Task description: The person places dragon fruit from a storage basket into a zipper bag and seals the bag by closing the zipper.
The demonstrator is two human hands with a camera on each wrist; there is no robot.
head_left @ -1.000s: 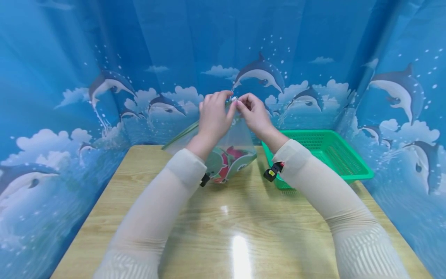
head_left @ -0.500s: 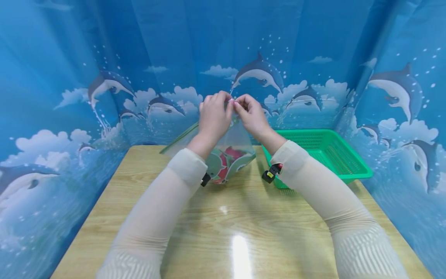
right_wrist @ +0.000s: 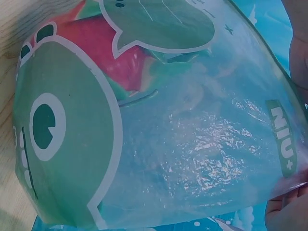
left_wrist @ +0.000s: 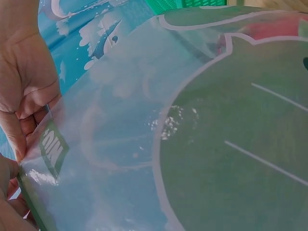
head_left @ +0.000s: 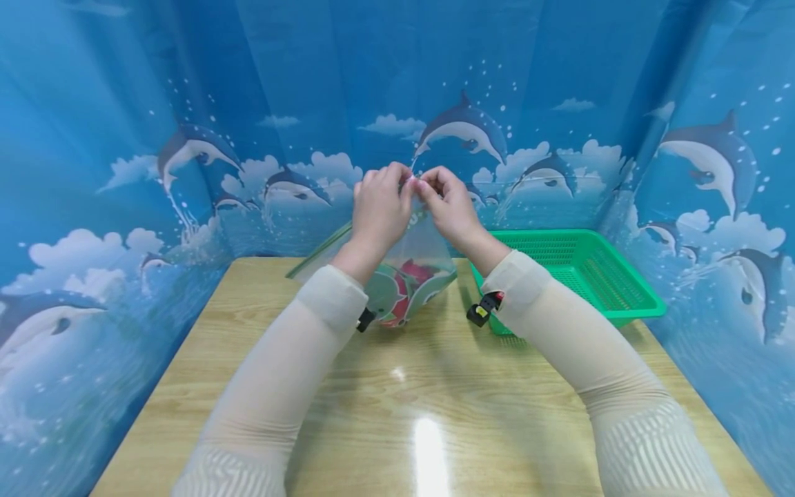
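Observation:
A translucent plastic zip bag with green cartoon prints hangs between my hands over the far part of the table. Something red and pink with green edges shows through its lower part. My left hand pinches the bag's top edge between thumb and fingers. Close beside it, my right hand pinches the same corner, the fingertips of both hands nearly meeting. In the right wrist view the bag fills most of the picture, a green "NIU+" label near its edge. The left wrist view shows the bag's green-rimmed opening edge at lower left.
A green plastic basket stands at the table's back right, partly behind my right forearm. The wooden table stretches toward me. Blue dolphin-printed curtains enclose the back and both sides.
A small white bit at the fingertips, seen a second ago, is now mostly covered, and the fingertips have shifted slightly left. Bag and basket stay nearly in place.

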